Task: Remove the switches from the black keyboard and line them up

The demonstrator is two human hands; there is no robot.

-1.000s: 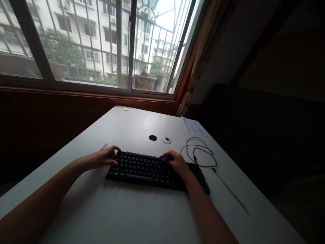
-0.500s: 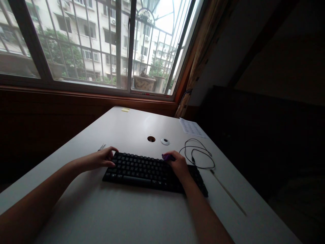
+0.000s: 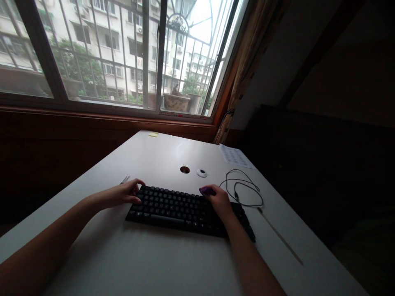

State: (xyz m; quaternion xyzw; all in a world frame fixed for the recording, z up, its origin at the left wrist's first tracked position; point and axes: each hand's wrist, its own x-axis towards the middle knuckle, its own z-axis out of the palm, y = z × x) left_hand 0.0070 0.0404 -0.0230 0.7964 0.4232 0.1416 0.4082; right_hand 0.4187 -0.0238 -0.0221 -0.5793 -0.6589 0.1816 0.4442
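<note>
A black keyboard [image 3: 173,205] lies flat on the white desk [image 3: 148,259]. My left hand [image 3: 132,192] grips its left end, thumb and fingers around the upper left corner. Over the right part of the keyboard, near its back edge, my right hand [image 3: 220,201] is closed on a small purple object [image 3: 207,190]. Most of that object is hidden in the fingers, so its kind does not show. The right wrist covers some of the keys.
Right of the keyboard lie a coiled black cable [image 3: 247,189] and a thin stick [image 3: 280,236]. Behind it are a round desk hole [image 3: 184,169] and its white cover [image 3: 201,173]. Printed paper [image 3: 236,156] and a yellow note [image 3: 153,134] lie farther back. A metal tool [image 3: 126,179] lies beyond my left hand.
My right hand has shifted slightly to the right along the back of the keyboard, with the purple object still in it. The left hand keeps its hold, and the view has tilted a little.
</note>
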